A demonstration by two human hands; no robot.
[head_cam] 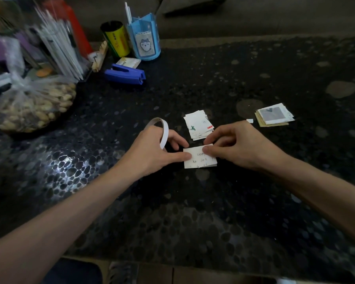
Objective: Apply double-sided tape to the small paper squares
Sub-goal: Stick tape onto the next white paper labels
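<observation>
Your left hand (156, 148) comes from the left, fingers curled around the tape roll (165, 132) (a thin white ring), thumb pressing the paper square (199, 160) on the table (213, 212). Your right hand (238, 144) pinches the square's upper edge.

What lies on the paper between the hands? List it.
Handwriting shows on the paper; the left hand, holding the tape roll, and right hand each press a thumb on it. Any tape beneath is hidden.

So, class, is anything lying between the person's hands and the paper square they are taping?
Nothing visible: the left hand, holding the tape roll, presses the paper square, and the right hand pinches its edge.
</observation>
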